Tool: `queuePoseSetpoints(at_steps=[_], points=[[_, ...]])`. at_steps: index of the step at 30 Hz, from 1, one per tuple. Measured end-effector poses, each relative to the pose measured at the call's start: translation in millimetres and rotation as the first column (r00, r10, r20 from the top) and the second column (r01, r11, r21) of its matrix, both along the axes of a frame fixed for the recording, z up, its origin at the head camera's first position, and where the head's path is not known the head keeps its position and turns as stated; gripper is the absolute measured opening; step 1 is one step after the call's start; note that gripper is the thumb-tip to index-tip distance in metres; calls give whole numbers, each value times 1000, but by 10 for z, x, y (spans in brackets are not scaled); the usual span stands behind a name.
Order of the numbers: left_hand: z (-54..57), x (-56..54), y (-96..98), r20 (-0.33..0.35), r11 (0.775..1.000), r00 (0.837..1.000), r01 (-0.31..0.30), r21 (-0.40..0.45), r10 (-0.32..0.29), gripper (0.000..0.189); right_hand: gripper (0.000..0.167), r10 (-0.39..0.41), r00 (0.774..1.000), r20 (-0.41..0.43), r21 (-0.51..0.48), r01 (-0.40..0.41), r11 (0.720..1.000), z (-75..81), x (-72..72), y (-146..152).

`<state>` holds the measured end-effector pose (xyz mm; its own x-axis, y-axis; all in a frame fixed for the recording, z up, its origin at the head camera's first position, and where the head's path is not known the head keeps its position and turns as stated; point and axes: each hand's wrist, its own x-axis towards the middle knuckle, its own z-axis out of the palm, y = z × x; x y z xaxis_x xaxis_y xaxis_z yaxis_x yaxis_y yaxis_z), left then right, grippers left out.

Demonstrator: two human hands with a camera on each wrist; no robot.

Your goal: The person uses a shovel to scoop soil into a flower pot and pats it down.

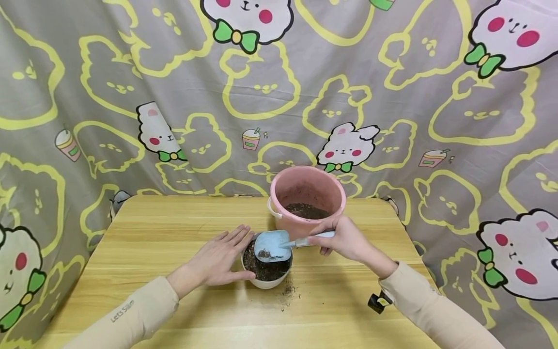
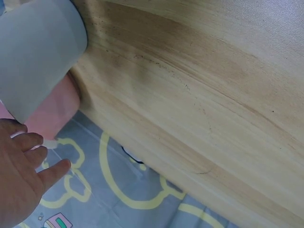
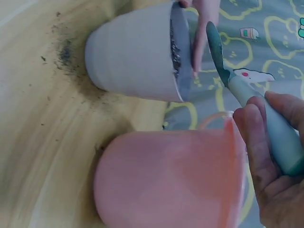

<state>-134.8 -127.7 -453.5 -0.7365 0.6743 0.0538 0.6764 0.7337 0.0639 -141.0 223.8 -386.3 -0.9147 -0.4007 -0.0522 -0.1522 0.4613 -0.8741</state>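
A white flower pot [image 1: 267, 282] with dark soil in it stands on the table. My left hand [image 1: 218, 257] lies against its left rim, fingers straight and thumb spread toward the near side. My right hand [image 1: 344, 237] grips the handle of a light blue garden trowel [image 1: 272, 242]. The trowel's blade is over the pot's opening, with a little soil on it. In the right wrist view the trowel [image 3: 242, 90] is apart from the pot [image 3: 135, 52]. Behind the right hand stands a pink bucket [image 1: 311, 179] with soil low inside.
Spilled soil [image 1: 288, 291] is scattered on the wooden table [image 1: 174, 218], just right of the pot. The bucket's white handle [image 1: 273, 208] hangs on its left side. A patterned curtain [image 1: 270, 97] surrounds the table at the back and sides.
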Motion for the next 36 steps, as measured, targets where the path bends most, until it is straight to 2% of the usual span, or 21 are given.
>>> queuePoseSetpoints(at_steps=[3,8,16,20,27,36], points=[[1,5,-4,2,1000,1000,-1,5,1,104,18,-7,1000,12,-3,7,1000,-86,6,-7],[7,13,0,10,1000,1000,-2,8,2,104,18,-69,997,36,30,68,997,-251,43,-56],[-2,25,-11,15,1000,1000,-9,14,9,104,12,-80,997,-18,92,81,992,-300,93,-156],[6,24,-9,10,1000,1000,-7,11,7,104,14,-93,996,-13,75,94,993,-327,95,-147],[27,21,2,13,1000,1000,-6,1,6,104,26,-155,987,35,-17,156,988,-261,101,-58],[35,13,9,4,1000,1000,8,10,-8,103,27,-183,983,17,-44,183,982,-10,177,57]])
